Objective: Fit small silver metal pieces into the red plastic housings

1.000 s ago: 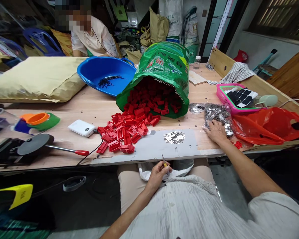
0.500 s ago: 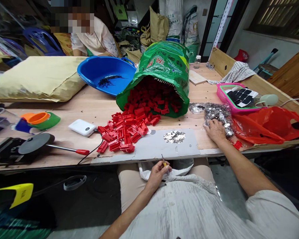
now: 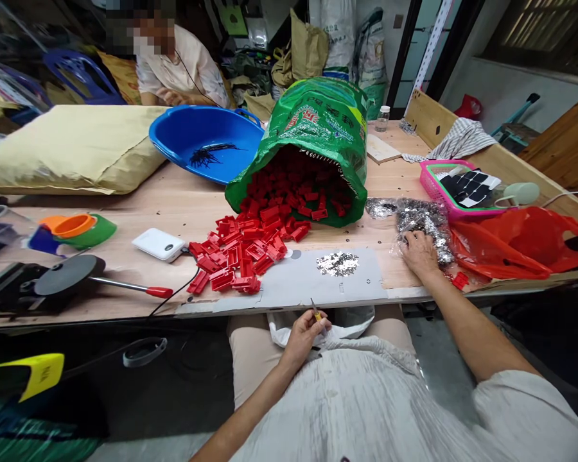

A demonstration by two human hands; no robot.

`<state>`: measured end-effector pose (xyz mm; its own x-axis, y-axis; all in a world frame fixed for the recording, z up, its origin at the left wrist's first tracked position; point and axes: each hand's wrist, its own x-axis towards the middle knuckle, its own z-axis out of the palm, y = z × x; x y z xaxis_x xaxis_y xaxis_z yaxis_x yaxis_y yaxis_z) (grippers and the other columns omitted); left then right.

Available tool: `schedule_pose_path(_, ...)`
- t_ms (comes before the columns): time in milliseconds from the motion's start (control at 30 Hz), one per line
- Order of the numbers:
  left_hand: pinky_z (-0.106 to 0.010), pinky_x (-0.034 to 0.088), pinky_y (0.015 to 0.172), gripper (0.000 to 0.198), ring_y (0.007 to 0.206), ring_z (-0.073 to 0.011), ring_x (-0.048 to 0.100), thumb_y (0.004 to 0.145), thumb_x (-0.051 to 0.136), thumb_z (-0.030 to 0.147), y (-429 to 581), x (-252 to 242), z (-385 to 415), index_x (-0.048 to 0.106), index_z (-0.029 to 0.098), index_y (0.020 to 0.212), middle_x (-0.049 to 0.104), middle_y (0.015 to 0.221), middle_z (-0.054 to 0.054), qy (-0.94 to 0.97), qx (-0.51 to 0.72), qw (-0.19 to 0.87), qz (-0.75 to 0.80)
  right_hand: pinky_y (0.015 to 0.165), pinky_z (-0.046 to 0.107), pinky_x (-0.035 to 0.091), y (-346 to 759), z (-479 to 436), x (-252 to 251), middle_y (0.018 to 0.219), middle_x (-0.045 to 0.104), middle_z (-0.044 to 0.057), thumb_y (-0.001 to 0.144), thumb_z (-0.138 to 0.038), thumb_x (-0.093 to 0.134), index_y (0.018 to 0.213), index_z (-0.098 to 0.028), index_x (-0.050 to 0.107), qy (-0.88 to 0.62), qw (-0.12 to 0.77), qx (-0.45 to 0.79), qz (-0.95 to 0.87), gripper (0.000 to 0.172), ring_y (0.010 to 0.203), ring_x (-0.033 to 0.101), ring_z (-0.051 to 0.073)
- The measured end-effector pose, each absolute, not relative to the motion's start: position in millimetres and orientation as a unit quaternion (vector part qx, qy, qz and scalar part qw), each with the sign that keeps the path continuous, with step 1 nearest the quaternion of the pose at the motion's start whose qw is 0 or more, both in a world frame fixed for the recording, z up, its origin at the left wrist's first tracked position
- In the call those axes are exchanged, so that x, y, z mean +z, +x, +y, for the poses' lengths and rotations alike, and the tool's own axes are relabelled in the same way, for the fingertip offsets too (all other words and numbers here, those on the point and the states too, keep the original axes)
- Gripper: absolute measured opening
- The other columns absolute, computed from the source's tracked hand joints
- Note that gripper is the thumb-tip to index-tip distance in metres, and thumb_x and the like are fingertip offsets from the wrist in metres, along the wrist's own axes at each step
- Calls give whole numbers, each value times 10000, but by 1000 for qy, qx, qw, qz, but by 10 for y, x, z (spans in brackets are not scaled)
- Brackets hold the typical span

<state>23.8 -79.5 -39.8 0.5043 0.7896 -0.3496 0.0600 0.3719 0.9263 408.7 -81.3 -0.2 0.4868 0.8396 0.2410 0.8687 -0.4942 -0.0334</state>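
My left hand rests in my lap below the table edge, closed on a small yellow-handled tool whose thin tip points up. My right hand reaches out on the table with its fingers curled on a clear bag of small shiny metal parts. A little heap of the same shiny parts lies on a grey sheet in front of me. Red plastic clips spill from a green sack lying on its side.
A blue basin sits behind the sack, with another person beyond it. A white power bank, a tan cushion, a pink basket and a red plastic bag also lie on the table.
My right hand's fingers have shifted slightly on the bag of shiny parts. My left hand holds still with the tool.
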Motion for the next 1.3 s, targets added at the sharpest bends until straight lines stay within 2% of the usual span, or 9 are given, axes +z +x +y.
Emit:
schedule_pose_path(133, -286, 459, 743, 375, 754, -177, 639, 740, 719, 478, 228, -406, -798, 625, 161, 916, 716, 778, -56, 495, 259, 713, 423, 925, 423, 387, 4156, -811, 1, 1131, 604, 143, 906, -291, 452, 1134, -181, 646, -848, 164, -93, -495, 319, 1046, 486, 303)
schedule_pose_path(267, -285, 457, 752, 369, 759, -176, 640, 733, 722, 474, 208, -409, -795, 627, 164, 910, 717, 774, -51, 494, 262, 712, 425, 960, 393, 388, 4215, -809, -1, 1122, 626, 141, 918, -297, 406, 1164, -161, 605, -846, 222, -105, -473, 344, 1062, 524, 276)
schedule_pose_path(433, -284, 449, 748, 359, 758, -175, 633, 748, 711, 463, 204, -437, -788, 621, 162, 921, 713, 778, -51, 497, 261, 711, 424, 955, 381, 403, 4177, -826, -14, 1097, 633, 137, 907, -269, 371, 1147, -165, 573, -846, 289, -118, -433, 331, 1062, 547, 263)
schedule_pose_path(767, -268, 442, 730, 353, 745, -160, 623, 751, 716, 453, 201, -460, -777, 615, 159, 919, 710, 773, -45, 490, 260, 720, 417, 928, 360, 426, 4024, -896, -107, 1102, 625, 142, 919, -357, 356, 1139, -157, 545, -826, 425, -138, -343, 352, 1026, 570, 247)
schedule_pose_path(967, -266, 441, 736, 348, 746, -155, 619, 744, 725, 438, 211, -447, -771, 615, 155, 915, 714, 775, -49, 482, 259, 725, 419, 868, 381, 448, 4024, -840, -207, 1034, 624, 138, 883, -352, 383, 1117, -149, 543, -815, 478, -147, -292, 349, 938, 578, 249)
schedule_pose_path(1300, -265, 438, 731, 361, 737, -153, 604, 755, 712, 461, 191, -445, -776, 605, 159, 921, 707, 771, -43, 495, 255, 721, 413, 984, 474, 402, 4072, -784, -206, 1069, 655, 170, 833, -324, 439, 1131, -137, 645, -787, 539, -150, -260, 408, 1044, 575, 293)
